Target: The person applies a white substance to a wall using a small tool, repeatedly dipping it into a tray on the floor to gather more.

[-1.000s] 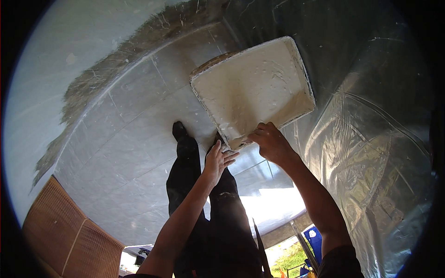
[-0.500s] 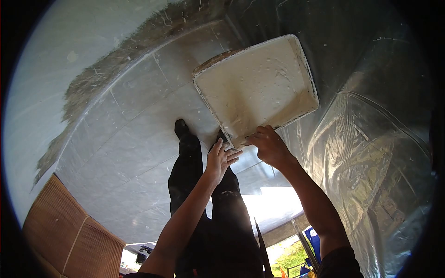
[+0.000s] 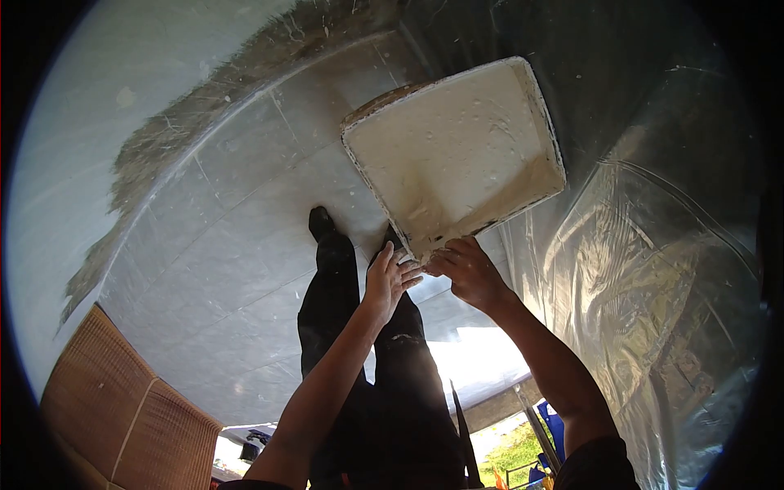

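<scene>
A rectangular tray (image 3: 457, 139), coated inside with an off-white plaster-like mix, lies ahead of my feet with one corner pointing toward me. My left hand (image 3: 387, 282) is beside that near corner, palm turned inward, fingers stretched out and apart. My right hand (image 3: 469, 268) is at the same corner with its fingers curled together in a pinch, the fingertips right at the rim and close to my left fingertips. What the pinch holds, if anything, I cannot tell. Smears of the mix cover the tray's rim and corner.
Grey sheeting or flooring (image 3: 237, 245) spreads under my black-clad legs (image 3: 331, 282). Crumpled clear plastic film (image 3: 621, 286) hangs at the right. A brown woven panel (image 3: 131, 400) stands at the lower left. A pale curved wall (image 3: 90, 147) with a rough dark band rises on the left.
My right hand has slid a little toward me and to the left along the tray's rim, closer to my left hand. My left hand has hardly moved.
</scene>
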`<move>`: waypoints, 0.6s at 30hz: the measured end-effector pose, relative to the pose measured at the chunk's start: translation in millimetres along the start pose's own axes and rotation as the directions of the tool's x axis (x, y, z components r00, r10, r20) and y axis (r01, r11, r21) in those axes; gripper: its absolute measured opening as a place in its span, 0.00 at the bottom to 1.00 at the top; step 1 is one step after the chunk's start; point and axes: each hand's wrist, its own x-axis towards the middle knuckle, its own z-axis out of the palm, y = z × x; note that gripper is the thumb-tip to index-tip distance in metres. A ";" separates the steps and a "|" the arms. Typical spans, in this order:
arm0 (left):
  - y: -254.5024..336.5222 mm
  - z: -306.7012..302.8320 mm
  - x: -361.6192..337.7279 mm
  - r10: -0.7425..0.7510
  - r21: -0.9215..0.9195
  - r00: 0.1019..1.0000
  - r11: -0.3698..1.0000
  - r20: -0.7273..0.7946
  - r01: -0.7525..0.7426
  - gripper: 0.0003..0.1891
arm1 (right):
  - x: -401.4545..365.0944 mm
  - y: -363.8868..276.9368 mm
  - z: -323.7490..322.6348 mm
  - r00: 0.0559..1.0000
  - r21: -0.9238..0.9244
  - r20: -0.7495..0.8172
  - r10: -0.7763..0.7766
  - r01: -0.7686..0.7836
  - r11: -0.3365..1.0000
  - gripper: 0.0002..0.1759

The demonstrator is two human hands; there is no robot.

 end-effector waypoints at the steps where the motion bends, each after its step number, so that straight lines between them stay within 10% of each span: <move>1: -0.4 -0.8 0.0 -0.001 0.000 1.000 1.000 -0.001 0.001 0.43 | 2.0 -1.0 -2.5 0.999 0.002 0.033 0.007 -0.007 1.000 0.17; 8: 4.0 6.0 -3.2 0.036 -0.017 0.999 0.999 0.028 -0.036 0.45 | 72.2 1.6 -31.6 0.839 -0.147 0.447 0.312 -0.275 0.950 0.13; 18: -1.9 4.8 -5.5 0.048 -0.156 0.999 0.987 -0.016 -0.050 0.41 | 110.4 26.4 -45.8 0.643 -0.166 0.704 0.302 -0.266 0.950 0.18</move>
